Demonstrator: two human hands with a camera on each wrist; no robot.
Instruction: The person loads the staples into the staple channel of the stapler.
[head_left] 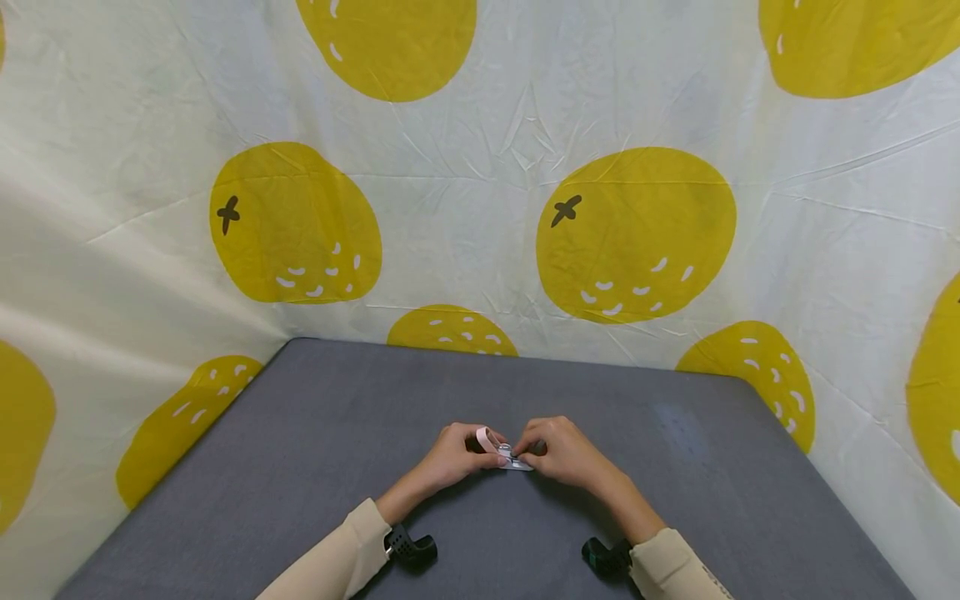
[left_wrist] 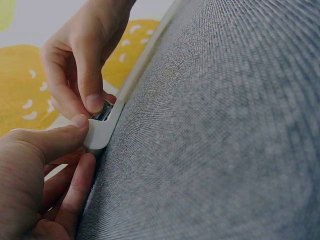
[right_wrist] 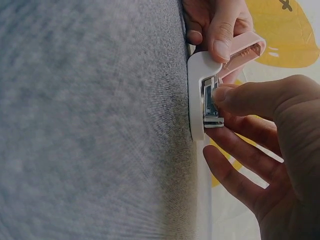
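A small stapler with a white base point(right_wrist: 195, 95) stands low on the grey table, its pink top point(right_wrist: 245, 52) swung up and back. In the right wrist view its metal staple channel point(right_wrist: 210, 102) lies exposed. My left hand point(head_left: 456, 457) grips the hinge end, thumb on the white side. My right hand point(head_left: 564, 450) pinches at the channel, its thumb on the metal and its fingers on the far side. Any small piece under the right fingertips is hidden. In the left wrist view the white body point(left_wrist: 100, 132) sits between both hands.
The grey table point(head_left: 360, 392) spreads around both hands. Behind it and at the sides hangs a white cloth point(head_left: 457, 225) printed with yellow fruit. A dark wrist camera point(head_left: 412, 550) is worn on the left wrist, another dark wrist camera point(head_left: 606, 557) on the right.
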